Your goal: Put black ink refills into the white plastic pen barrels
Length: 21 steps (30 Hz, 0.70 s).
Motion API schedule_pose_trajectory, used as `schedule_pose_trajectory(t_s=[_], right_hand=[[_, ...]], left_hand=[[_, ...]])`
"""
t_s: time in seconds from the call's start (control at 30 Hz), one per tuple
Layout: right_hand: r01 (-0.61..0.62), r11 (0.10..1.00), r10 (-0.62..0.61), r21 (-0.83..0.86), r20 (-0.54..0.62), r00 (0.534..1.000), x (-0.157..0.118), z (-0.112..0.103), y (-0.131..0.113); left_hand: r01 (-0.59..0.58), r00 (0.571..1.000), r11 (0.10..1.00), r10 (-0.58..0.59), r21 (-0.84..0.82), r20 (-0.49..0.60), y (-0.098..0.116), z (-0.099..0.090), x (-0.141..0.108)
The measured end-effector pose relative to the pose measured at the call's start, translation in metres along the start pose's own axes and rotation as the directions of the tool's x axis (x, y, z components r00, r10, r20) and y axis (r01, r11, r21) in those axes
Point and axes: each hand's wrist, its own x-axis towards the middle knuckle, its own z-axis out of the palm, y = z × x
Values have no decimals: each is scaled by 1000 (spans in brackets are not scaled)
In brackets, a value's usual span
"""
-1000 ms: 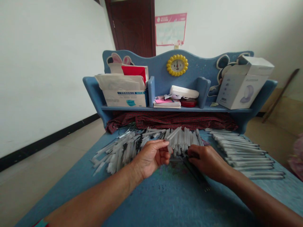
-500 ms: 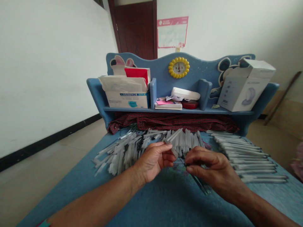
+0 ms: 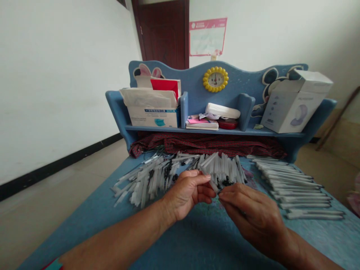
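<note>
My left hand (image 3: 191, 191) pinches a translucent pen barrel (image 3: 213, 185) between thumb and fingers. At the barrel's lower right end, my right hand (image 3: 250, 213) has its fingers closed on something small and dark that I cannot make out. Behind my hands lie loose translucent barrels (image 3: 222, 165) with black caps or tips near them. A larger, messy pile of barrels (image 3: 146, 183) spreads at the left. Pens with dark ends (image 3: 298, 183) lie in a row at the right.
A blue shelf (image 3: 197, 132) crosses the back of the blue desk (image 3: 197, 243). It carries a mask box (image 3: 152, 117), a booklet stack (image 3: 202, 125), a red case (image 3: 227, 124) and a white box (image 3: 295, 103). Plaid cloth (image 3: 202, 144) lies beneath.
My right hand has turned and come up to the end of the barrel in my left hand. The thin dark rods seen below it earlier no longer show. The view has shifted slightly.
</note>
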Motion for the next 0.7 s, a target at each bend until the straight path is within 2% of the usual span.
schedule_pose_trajectory(t_s=[0.27, 0.43, 0.7], right_hand=[[3, 1000, -2, -15, 7, 1000, -2, 0, 2], [-47, 999, 47, -3, -39, 998, 0, -1, 3], [-123, 991, 125, 50, -41, 991, -2, -2, 6]], left_hand=[[-3, 999, 1000, 3, 6, -34, 0, 1, -1], [0, 999, 1000, 0, 13, -48, -1, 1, 0], [6, 998, 1000, -5, 23, -64, -3, 0, 1]])
